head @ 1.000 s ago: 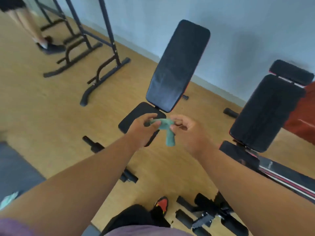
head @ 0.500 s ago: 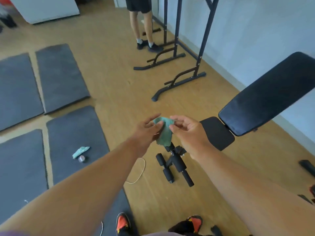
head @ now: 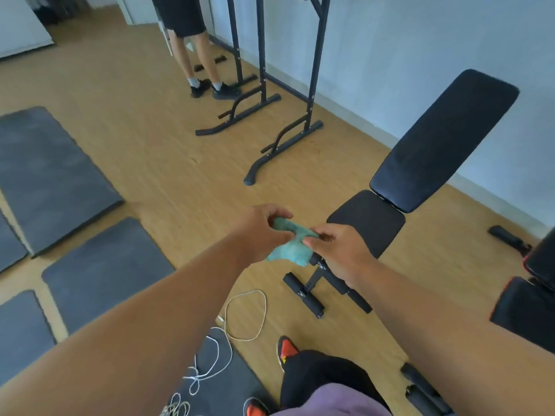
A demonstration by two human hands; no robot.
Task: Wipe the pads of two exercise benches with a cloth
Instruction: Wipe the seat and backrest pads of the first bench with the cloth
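Hands together — your left hand (head: 261, 232) and right hand (head: 336, 250) both pinch the crumpled teal cloth (head: 289, 246) above the black padded bench (head: 420, 163).

Floor: light wooden plank floor (head: 144, 85).
Left of frame: dark grey rectangular foam mats (head: 48, 178).
Lower centre: white looped cord (head: 246, 316).
Right: black padded exercise bench (head: 369, 220).
Top centre: black steel rack (head: 264, 100).

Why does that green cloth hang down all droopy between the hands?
The small green cloth is probably soft and floppy: it sags and bunches below where the left hand and right hand pinch it. It also looks light, since just a few fingers hold it up. It likely won't keep any shape.
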